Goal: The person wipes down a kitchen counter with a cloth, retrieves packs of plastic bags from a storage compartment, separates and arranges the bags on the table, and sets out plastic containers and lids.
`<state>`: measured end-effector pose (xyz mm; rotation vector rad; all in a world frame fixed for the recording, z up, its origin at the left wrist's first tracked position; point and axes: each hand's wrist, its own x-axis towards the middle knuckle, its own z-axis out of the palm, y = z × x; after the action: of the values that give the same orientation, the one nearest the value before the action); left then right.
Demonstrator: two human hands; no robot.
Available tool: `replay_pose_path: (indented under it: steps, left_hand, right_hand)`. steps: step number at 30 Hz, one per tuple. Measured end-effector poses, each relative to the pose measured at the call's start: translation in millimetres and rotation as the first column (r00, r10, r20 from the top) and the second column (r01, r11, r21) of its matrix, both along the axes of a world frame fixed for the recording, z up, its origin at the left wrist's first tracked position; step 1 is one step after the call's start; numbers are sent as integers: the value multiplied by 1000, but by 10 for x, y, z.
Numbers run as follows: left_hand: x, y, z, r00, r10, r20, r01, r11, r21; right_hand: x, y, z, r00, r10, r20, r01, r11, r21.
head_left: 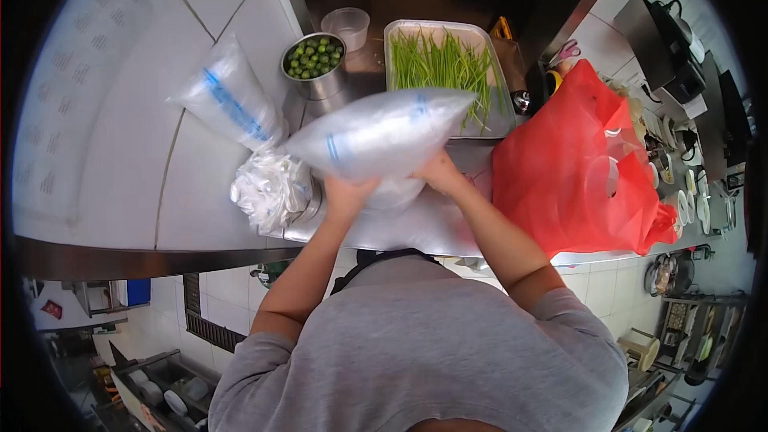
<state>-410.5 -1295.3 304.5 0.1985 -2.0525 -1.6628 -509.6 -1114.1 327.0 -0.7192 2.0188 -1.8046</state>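
A large, puffed-up clear plastic bag (pixel 376 132) with blue print spans the space between my two hands, above the steel counter. My left hand (pixel 350 194) grips its lower left edge, while my right hand (pixel 437 172) holds its lower right side. The bag hides most of my fingers. Under it, more pale plastic shows, slightly blurred. Left of my left hand is a bunch of crumpled white plastic bags (pixel 270 192) in a metal container. Behind that bunch, another clear bag pack (pixel 232 96) with a blue stripe leans on the tiled wall.
Beyond the bag stand a steel pot of small green limes (pixel 314 58), a clear plastic tub (pixel 346 28) and a metal tray (pixel 502 104) of chopped green stalks (pixel 440 64). A big red plastic bag (pixel 572 168) fills the counter's right side. Bowls (pixel 690 204) sit farther right.
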Motion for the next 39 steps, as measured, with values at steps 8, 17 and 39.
replay_pose_path:
  steps: [8, 17, 39]
  left_hand:
    - [292, -462, 329, 997, 25, -77, -37, 986, -160]
    - [-346, -23, 2062, 852, -81, 517, 466, 567, -679]
    - [364, -101, 698, 993, 117, 17, -103, 928, -357]
  right_hand:
    - [-147, 471, 500, 999, 9, -52, -10, 1000, -7]
    - [-207, -76, 1434, 774, 397, -493, -52, 816, 576]
    - [-39, -914, -497, 905, -378, -195, 386, 922, 6]
